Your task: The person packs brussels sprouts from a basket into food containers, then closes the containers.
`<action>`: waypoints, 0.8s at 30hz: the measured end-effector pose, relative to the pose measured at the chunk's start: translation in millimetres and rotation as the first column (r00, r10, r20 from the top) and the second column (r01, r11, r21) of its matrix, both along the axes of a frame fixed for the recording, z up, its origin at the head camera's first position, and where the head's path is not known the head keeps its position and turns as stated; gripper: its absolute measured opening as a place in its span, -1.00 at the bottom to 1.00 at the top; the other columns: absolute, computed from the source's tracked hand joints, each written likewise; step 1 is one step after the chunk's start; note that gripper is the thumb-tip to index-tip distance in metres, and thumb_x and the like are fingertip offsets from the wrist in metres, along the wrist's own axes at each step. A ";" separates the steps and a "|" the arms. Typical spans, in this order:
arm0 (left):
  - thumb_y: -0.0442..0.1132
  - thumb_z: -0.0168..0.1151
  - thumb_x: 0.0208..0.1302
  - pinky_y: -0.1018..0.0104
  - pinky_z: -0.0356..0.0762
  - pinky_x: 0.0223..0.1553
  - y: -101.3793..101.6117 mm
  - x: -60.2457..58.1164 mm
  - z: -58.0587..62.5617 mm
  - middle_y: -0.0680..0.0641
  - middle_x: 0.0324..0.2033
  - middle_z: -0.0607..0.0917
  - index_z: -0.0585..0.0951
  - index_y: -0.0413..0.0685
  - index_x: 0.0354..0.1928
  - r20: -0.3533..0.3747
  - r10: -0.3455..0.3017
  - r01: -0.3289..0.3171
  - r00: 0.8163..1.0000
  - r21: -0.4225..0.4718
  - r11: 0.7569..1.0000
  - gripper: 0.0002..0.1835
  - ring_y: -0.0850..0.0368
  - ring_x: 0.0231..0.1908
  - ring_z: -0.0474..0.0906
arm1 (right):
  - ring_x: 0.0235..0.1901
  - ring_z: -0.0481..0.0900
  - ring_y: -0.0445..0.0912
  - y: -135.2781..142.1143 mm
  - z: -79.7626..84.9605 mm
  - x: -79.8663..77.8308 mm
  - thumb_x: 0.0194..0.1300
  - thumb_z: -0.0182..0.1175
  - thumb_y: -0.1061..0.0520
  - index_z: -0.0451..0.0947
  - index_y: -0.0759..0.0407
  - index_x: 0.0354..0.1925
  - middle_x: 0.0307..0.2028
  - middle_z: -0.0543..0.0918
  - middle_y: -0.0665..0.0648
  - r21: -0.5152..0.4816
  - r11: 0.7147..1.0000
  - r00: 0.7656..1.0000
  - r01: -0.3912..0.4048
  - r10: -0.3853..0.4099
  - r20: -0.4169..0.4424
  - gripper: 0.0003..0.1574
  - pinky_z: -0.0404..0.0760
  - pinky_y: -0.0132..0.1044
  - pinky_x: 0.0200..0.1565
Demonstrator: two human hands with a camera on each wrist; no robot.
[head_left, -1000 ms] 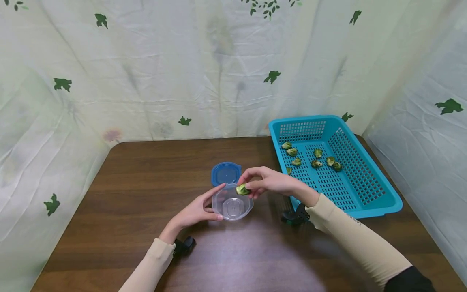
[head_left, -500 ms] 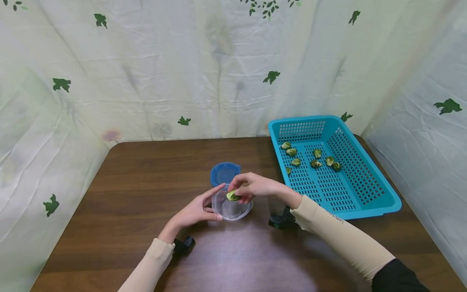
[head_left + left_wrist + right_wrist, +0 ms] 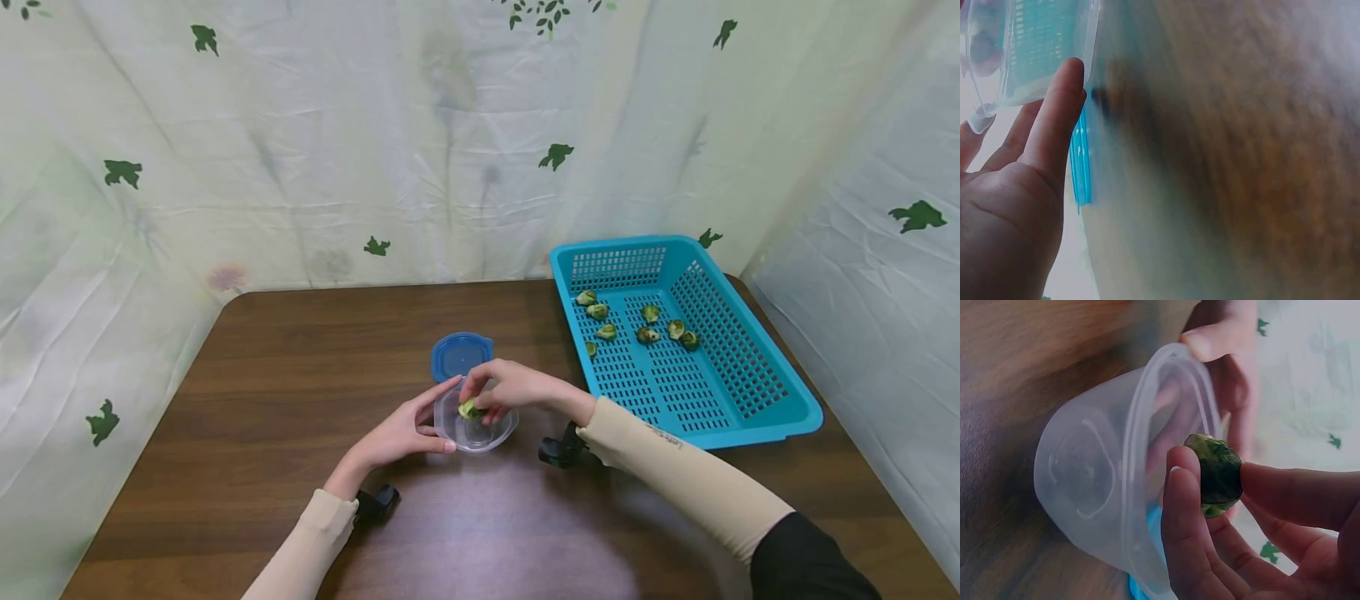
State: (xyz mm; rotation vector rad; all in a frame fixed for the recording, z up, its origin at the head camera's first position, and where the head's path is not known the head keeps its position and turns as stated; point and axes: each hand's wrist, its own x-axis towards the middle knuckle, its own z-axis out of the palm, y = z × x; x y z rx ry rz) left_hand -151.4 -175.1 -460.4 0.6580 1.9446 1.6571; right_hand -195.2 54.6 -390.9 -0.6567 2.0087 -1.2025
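Right wrist view: the right hand [image 3: 517, 387] pinches a green Brussels sprout [image 3: 1216, 475] between thumb and fingertips, the gap just as narrow as the sprout itself, right at the mouth of a clear container [image 3: 1085, 469]; whether it sits below the rim is hard to judge. It should be light and firm, with outer leaves that may peel or slide under a hard squeeze, so a gentle pinch across its rounded sides looks right. The left hand [image 3: 397, 429] holds the container, thumb and fingers spread around its left side. That container looks thin-walled, light, somewhat flexible and smooth, likely to skid or tip on the table [image 3: 315, 350] if bumped, so the rim and outer wall seem the best places to steady it. The raised rim and the left fingers beside it leave limited room for the right hand, which hides part of the container from above. A blue lid [image 3: 461, 354] lies just beyond the container, while a turquoise basket [image 3: 750, 358] to the right carries more sprouts [image 3: 651, 314] scattered inside, with the right sleeve [image 3: 660, 454] passing close to its near side.
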 end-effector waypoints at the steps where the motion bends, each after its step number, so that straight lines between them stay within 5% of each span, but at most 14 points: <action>1: -0.36 0.38 0.15 0.17 0.56 -0.03 0.0 0.3 0.4 -0.24 0.44 0.03 0.00 0.01 0.51 0.001 -0.001 0.001 1.000 0.002 1.000 -0.02 -0.27 0.20 0.35 | -0.47 0.62 0.00 -1.1 -1.5 -0.4 0.33 0.08 0.37 0.58 0.30 -0.14 -0.27 0.59 0.13 0.008 1.000 1.000 0.002 -0.002 -0.007 -0.83 0.67 -0.07 -0.29; 14: -0.36 0.38 0.15 0.18 0.55 -0.02 -0.3 1.6 -1.4 -0.21 0.44 0.03 0.01 0.03 0.51 -0.002 0.006 -0.006 1.000 -0.001 1.000 -0.03 -0.22 0.22 0.34 | -0.43 0.66 0.15 -7.8 -3.2 3.2 0.24 0.06 0.46 0.60 0.31 -0.22 -0.22 0.61 0.16 0.057 0.998 0.998 0.030 -0.027 -0.059 -0.78 0.67 -0.01 -0.31; 24: -0.34 0.39 0.15 0.16 0.57 -0.04 0.9 1.3 -2.0 -0.17 0.45 0.02 0.01 0.10 0.51 -0.002 0.013 -0.014 1.000 -0.010 1.000 -0.02 -0.22 0.21 0.35 | -0.38 0.67 0.12 1.4 -0.4 2.4 0.30 0.05 0.40 0.57 0.39 -0.17 -0.15 0.60 0.28 0.027 0.999 0.999 0.038 -0.037 -0.021 -0.81 0.68 -0.12 -0.30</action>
